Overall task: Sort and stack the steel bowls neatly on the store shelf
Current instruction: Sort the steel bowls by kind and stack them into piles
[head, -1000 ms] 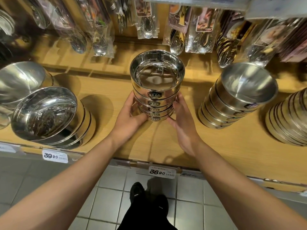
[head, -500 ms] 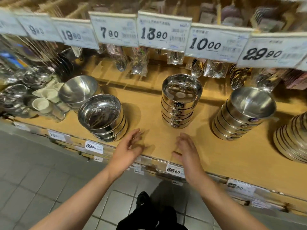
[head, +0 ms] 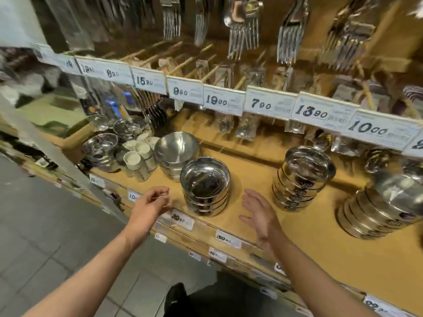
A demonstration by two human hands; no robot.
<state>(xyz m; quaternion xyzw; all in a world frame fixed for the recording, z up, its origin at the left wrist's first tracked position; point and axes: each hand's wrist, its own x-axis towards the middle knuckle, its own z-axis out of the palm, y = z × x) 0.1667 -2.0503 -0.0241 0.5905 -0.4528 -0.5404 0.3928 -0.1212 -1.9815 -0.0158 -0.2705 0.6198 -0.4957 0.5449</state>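
Note:
A short stack of shiny steel bowls (head: 204, 187) stands on the wooden shelf (head: 249, 177), between my two hands. My left hand (head: 151, 205) hovers just left of it, fingers loosely curled, holding nothing. To the stack's right, my right hand (head: 258, 216) is spread with straight fingers and touches nothing. A taller stack of steel bowls (head: 303, 177) stands further right. At the far right a stack of wider bowls (head: 380, 207) leans. Behind the near stack sits a matte steel bowl stack (head: 176, 152).
White cups (head: 137, 156) and small steel bowls (head: 100, 149) crowd the shelf's left end. Price tags (head: 223, 102) line the rail above, with packed forks and spoons (head: 242, 30) hanging higher. The shelf's front edge carries more price labels (head: 227, 239). Grey floor tiles lie below.
My hands let go of the tall middle stack, drew back, then moved left. They now flank the shorter stack. The view has swung left and up.

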